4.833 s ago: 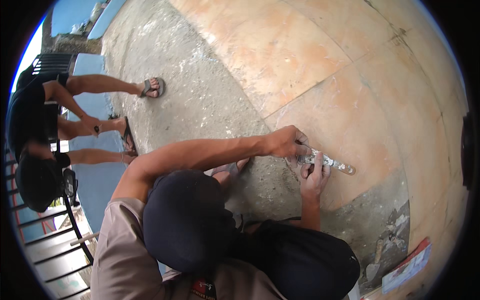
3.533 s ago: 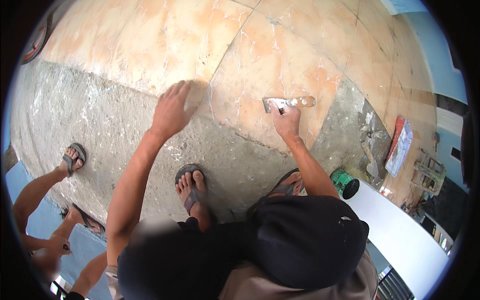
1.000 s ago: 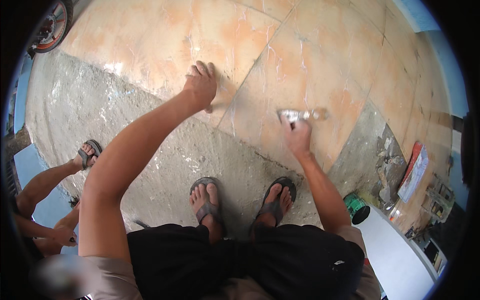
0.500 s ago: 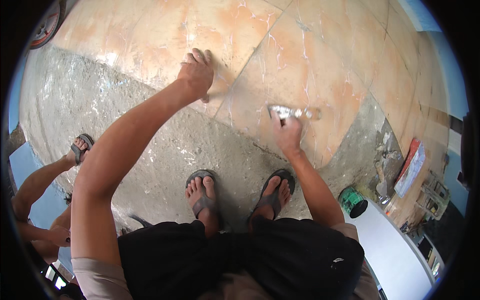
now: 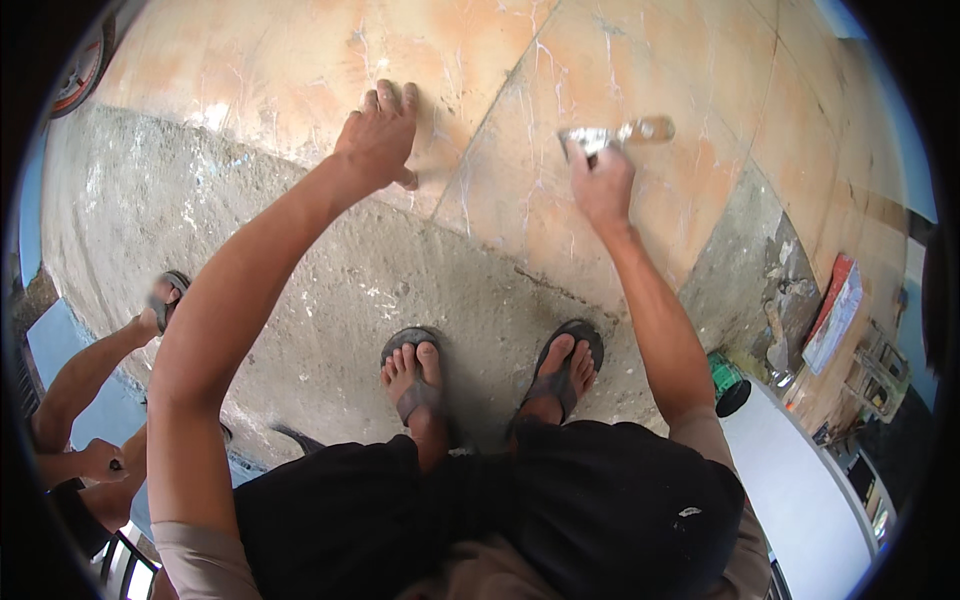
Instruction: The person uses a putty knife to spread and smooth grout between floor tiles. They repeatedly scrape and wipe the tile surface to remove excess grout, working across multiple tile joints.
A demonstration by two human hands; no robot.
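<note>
My left hand (image 5: 380, 138) rests on the tan tiled floor (image 5: 270, 60), fingers stretched out and thumb spread, holding nothing. To the right of a tile joint, my right hand (image 5: 604, 188) is closed on a putty knife (image 5: 648, 130). Its shiny metal part lies toward the left and its handle end points right, with a hole near the tip. Motion blurs the tool somewhat, and my fingers cover part of it. Thin white, branching streaks run over the tiles around both hands. I cannot tell whether the blade touches the tile.
Rough grey concrete (image 5: 320, 245) borders the tiles, under my sandalled feet (image 5: 418, 375). A green tin (image 5: 728, 383) stands beside a white panel (image 5: 790, 470) at right, near a red and white packet (image 5: 832, 315). Another person's leg (image 5: 95, 365) is at left; a wheel (image 5: 85, 75) is far left.
My right hand has moved up and to the right with the putty knife. My left hand has shifted slightly up and left over the tile. The person at left has moved a hand.
</note>
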